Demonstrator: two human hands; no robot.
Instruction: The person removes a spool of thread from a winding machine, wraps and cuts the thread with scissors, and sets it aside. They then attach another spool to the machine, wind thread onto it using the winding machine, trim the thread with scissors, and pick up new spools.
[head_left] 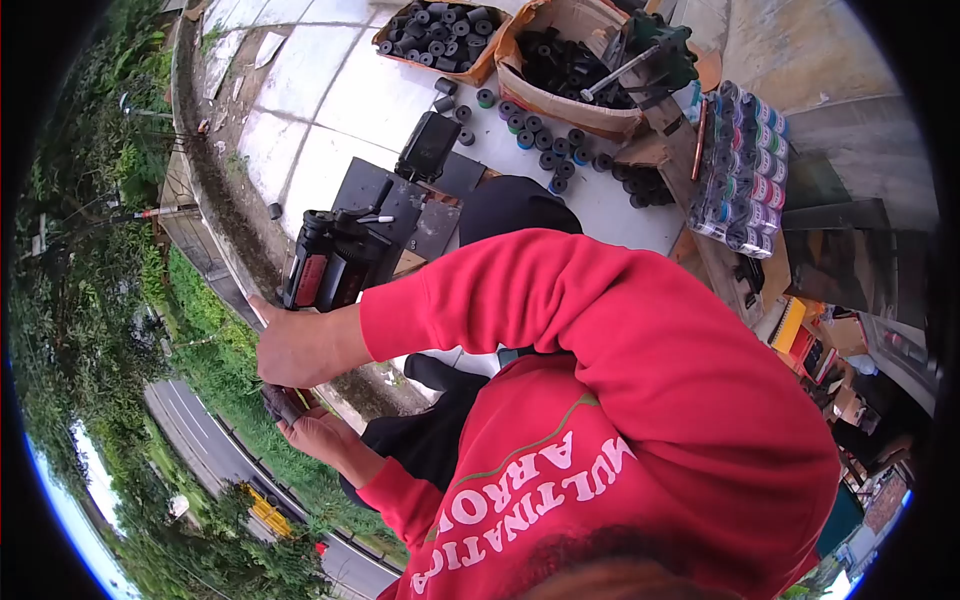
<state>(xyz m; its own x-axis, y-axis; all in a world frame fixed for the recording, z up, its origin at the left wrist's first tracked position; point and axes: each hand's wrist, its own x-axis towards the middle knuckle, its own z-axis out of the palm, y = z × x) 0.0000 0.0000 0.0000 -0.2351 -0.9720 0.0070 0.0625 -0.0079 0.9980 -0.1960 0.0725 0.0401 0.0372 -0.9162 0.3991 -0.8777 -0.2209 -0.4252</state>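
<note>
My right hand (305, 347), at the end of the upper red sleeve, is closed just above my left hand, its far fingers hidden from view. My left hand (325, 437) grips a small dark brownish-black piece (284, 402) whose exact kind I cannot make out. Part of that piece lies under my right hand, so I cannot tell whether both hands hold it. Beside my right hand stands a black clamp-like machine (340, 250) with a red label and a light-tipped lever. Behind it is a black box-shaped part (430, 146).
Several black cylinders with holes (532, 124), some with coloured sides, stand on the pale tiled floor (350, 95). More fill two cardboard boxes (565, 117). A plastic-wrapped pack of coloured rolls (745, 170) is at right. Beyond the low wall edge (215, 205) are greenery and a road (200, 430).
</note>
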